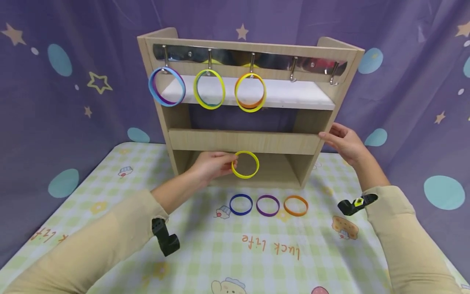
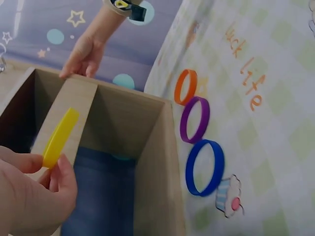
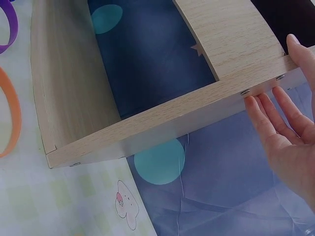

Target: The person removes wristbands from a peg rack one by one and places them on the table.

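My left hand point(image 1: 213, 166) pinches a yellow silicone wristband point(image 1: 258, 164) between thumb and fingers, in front of the wooden shelf unit's lower opening. In the left wrist view the same wristband point(image 2: 61, 137) appears nearly edge-on. My right hand point(image 1: 346, 145) holds the right side panel of the wooden shelf unit point(image 1: 242, 141). The right wrist view has its thumb point(image 3: 294, 43) at the panel's front edge and its fingers point(image 3: 263, 118) against the outer face. Blue point(image 1: 240, 213), purple point(image 1: 268, 214) and orange point(image 1: 295, 214) wristbands lie in a row before the unit.
Across the unit's top runs a metal hook rail point(image 1: 227, 56). From its hooks hang light-blue-and-purple point(image 1: 151, 87), yellow-and-teal point(image 1: 223, 90) and yellow-and-orange point(image 1: 236, 92) wristbands; the two rightmost hooks point(image 1: 293, 69) are bare. A checked cloth point(image 1: 205, 253) covers the table, with a purple curtain point(image 1: 88, 130) behind.
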Available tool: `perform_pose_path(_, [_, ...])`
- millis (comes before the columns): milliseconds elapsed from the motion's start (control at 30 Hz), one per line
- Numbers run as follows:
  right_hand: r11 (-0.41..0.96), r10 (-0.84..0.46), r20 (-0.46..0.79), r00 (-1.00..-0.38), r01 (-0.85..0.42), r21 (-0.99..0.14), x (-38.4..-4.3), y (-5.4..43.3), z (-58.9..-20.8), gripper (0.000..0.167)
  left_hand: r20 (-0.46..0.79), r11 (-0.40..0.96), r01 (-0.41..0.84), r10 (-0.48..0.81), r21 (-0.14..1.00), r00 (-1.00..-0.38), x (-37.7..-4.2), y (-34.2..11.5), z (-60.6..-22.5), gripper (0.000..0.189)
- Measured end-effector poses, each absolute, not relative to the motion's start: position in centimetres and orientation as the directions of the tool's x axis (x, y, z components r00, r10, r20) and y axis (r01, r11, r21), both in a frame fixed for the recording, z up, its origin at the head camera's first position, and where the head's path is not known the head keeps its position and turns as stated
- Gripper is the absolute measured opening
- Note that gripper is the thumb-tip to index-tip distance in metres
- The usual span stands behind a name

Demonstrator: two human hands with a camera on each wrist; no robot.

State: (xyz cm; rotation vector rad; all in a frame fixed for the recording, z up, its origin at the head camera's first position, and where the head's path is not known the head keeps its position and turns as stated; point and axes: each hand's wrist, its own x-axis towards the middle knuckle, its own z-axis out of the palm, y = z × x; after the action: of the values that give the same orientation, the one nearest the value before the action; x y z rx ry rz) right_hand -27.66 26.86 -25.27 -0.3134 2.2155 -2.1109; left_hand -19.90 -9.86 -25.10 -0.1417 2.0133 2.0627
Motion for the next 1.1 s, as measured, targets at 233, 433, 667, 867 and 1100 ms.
perform_pose_path(233, [0.023,-0.197,0.109,-0.974,-0.116,-0.993,-27.6,26.9,-25.5,0.070,-0.289,0.120,-0.268,0.226,0.956,-0.930,-20.4,-11.6,-26.5,0.036])
perform_pose_path(433, [0.019,-0.192,0.114,-0.975,-0.119,-0.993,-27.7,26.8,-25.4,0.069,-0.335,0.250,-0.271,0.272,0.930,-0.902,-20.8,-13.3,-27.2,0.036])
perform_pose_path(667, [0.038,-0.169,0.104,-0.980,-0.112,-0.993,-27.6,26.7,-25.5,0.069,-0.334,0.329,-0.243,0.259,0.913,-0.906,-20.7,-14.8,-28.5,0.036])
perform_pose_path(867, [0.021,-0.175,0.103,-0.979,-0.109,-0.994,-27.5,26.7,-25.6,0.070,-0.339,0.409,-0.225,0.230,0.884,-0.912,-20.8,-16.1,-29.9,0.035])
perform_pose_path(1100, [0.031,-0.167,0.103,-0.981,-0.109,-0.994,-27.5,26.6,-25.3,0.073,-0.330,0.440,-0.210,0.217,0.873,-0.919,-20.8,-17.0,-31.3,0.035])
